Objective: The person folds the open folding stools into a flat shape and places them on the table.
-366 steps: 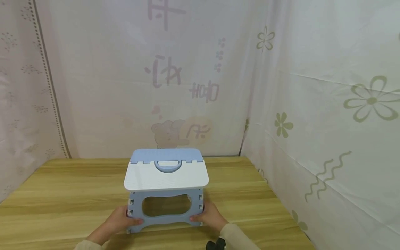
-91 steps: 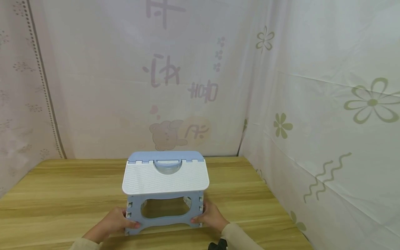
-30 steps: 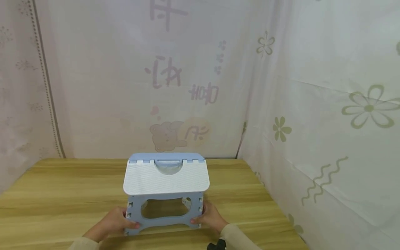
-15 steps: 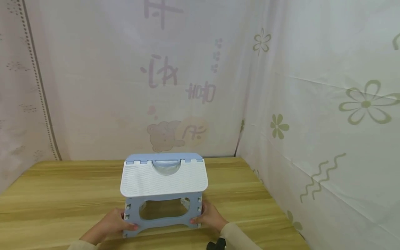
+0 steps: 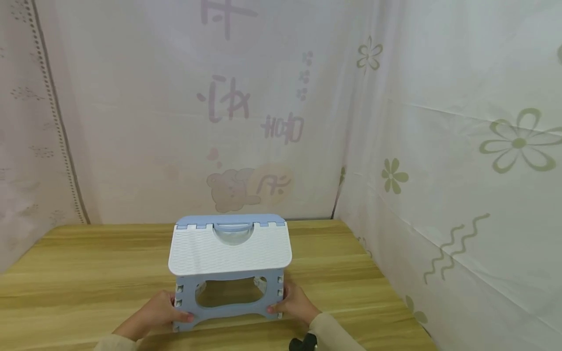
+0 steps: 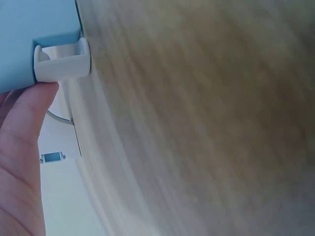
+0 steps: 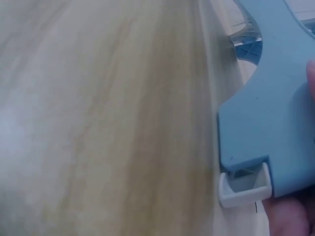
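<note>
Head view: a folding stool (image 5: 230,256) stands at seven o'clock from the middle, on the near part of the wooden table (image 5: 110,273). Its white seat half slopes toward the person, the blue half lies at twelve o'clock behind it, and the carrying handle (image 5: 233,227) sits at their seam. The left hand (image 5: 158,311) grips the stool from its eight o'clock side, the right hand (image 5: 297,303) from about four. Each is curled around an end of the near leg panel (image 5: 232,310), with the thumb laid on the front face; this matching low hold probably steadies both ends evenly and leaves the seat and handle untouched. Patterned curtains (image 5: 145,126) hang beyond, at twelve and three o'clock.

Left wrist view: the blue panel reaches in from ten o'clock, with a white clip (image 6: 63,70) set in its corner. A fingertip meets it just below, at nine, perhaps for purchase on the edge.

Right wrist view: the panel fills three o'clock, with another white clip (image 7: 246,192) at four. The thumb shows in front and a finger behind, so the panel appears pinched between them; the other fingers cannot be told.
</note>
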Demonstrator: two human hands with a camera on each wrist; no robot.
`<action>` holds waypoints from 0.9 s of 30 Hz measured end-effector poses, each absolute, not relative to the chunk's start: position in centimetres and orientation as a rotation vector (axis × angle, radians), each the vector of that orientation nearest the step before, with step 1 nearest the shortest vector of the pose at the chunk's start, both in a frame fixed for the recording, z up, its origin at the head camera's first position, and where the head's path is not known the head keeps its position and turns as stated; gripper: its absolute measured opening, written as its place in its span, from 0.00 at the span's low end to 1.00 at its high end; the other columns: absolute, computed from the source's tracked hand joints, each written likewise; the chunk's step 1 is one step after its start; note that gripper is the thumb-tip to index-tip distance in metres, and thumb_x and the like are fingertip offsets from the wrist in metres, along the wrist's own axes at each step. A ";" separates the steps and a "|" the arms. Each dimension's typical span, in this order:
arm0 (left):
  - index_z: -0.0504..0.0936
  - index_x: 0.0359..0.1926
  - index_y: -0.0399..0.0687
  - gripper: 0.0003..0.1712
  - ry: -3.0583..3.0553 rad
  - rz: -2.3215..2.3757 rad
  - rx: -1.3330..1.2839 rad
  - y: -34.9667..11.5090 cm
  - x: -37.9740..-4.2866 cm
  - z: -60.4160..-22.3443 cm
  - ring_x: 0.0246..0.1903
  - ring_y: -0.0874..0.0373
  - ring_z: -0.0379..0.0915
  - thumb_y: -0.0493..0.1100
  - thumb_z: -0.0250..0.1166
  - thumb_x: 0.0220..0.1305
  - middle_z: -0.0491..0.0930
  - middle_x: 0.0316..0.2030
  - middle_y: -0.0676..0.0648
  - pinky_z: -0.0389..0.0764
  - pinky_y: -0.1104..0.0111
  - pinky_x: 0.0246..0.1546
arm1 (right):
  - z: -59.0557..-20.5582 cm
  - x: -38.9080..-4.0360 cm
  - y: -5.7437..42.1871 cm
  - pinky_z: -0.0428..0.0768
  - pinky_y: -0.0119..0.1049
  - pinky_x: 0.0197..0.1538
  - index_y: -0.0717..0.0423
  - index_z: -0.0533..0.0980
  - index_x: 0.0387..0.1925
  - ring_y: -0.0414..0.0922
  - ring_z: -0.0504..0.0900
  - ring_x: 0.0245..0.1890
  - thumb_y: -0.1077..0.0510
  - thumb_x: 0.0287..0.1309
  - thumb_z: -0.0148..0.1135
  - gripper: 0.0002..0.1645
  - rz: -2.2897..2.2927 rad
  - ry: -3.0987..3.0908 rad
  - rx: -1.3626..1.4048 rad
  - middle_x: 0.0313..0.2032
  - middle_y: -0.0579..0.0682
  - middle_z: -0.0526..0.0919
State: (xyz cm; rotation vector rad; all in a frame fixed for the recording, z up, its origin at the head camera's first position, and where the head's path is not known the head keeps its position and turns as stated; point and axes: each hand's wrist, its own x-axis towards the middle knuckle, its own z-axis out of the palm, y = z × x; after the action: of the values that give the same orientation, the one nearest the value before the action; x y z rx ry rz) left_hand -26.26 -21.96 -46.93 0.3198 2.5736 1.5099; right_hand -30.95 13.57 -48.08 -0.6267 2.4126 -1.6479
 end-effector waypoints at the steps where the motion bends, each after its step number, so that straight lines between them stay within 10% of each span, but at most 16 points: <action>1: 0.83 0.32 0.31 0.19 2.578 1.507 0.324 -21.9 -26.4 -46.8 0.28 0.59 0.74 0.41 0.78 0.43 0.84 0.28 0.45 0.74 0.68 0.30 | -48.0 -31.0 13.7 0.79 0.41 0.45 0.73 0.73 0.48 0.51 0.82 0.41 0.72 0.36 0.75 0.33 -1.644 2.415 -0.631 0.42 0.61 0.83; 27: 0.83 0.34 0.31 0.20 2.566 1.526 0.316 -22.2 -26.3 -47.4 0.30 0.58 0.74 0.41 0.78 0.44 0.85 0.30 0.44 0.74 0.67 0.32 | -47.7 -31.2 13.5 0.78 0.43 0.49 0.74 0.71 0.52 0.55 0.81 0.47 0.72 0.37 0.75 0.36 -1.623 2.388 -0.721 0.47 0.65 0.81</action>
State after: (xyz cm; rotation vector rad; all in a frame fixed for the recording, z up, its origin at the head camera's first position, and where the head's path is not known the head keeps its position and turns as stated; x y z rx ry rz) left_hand -26.27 -22.16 -47.42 0.3156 2.5657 1.5256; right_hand -31.21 13.51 -47.73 -0.7212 2.3885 -1.6234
